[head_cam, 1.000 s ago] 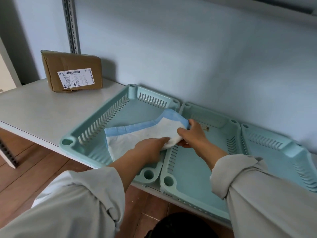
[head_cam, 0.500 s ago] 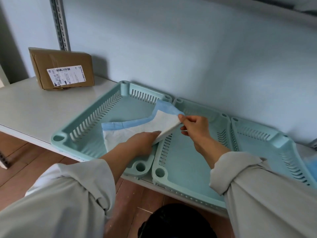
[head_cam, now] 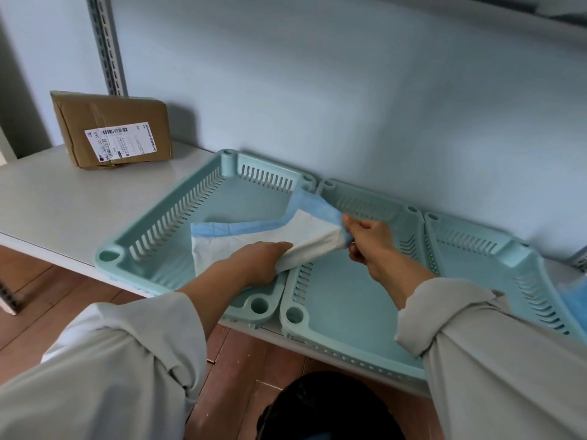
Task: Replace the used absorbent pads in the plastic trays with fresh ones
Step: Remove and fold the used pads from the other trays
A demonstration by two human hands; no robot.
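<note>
Head view: white absorbent pad with blue border (head_cam: 254,236), partly folded, lies in the leftmost pale-green slotted plastic tray (head_cam: 165,230) on the grey desk (head_cam: 47,198), its long axis running left to right. Left hand (head_cam: 254,262) grips its near edge; right hand (head_cam: 365,239) pinches the raised right corner over the middle tray (head_cam: 336,300). The third tray (head_cam: 495,249) is cut off right; the pad's soiling is unclear.

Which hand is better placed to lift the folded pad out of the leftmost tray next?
Probably the right hand: it pinches the white and blue absorbent pad's raised corner above the teal plastic tray's rim, while the left hand grips its lower edge.
</note>
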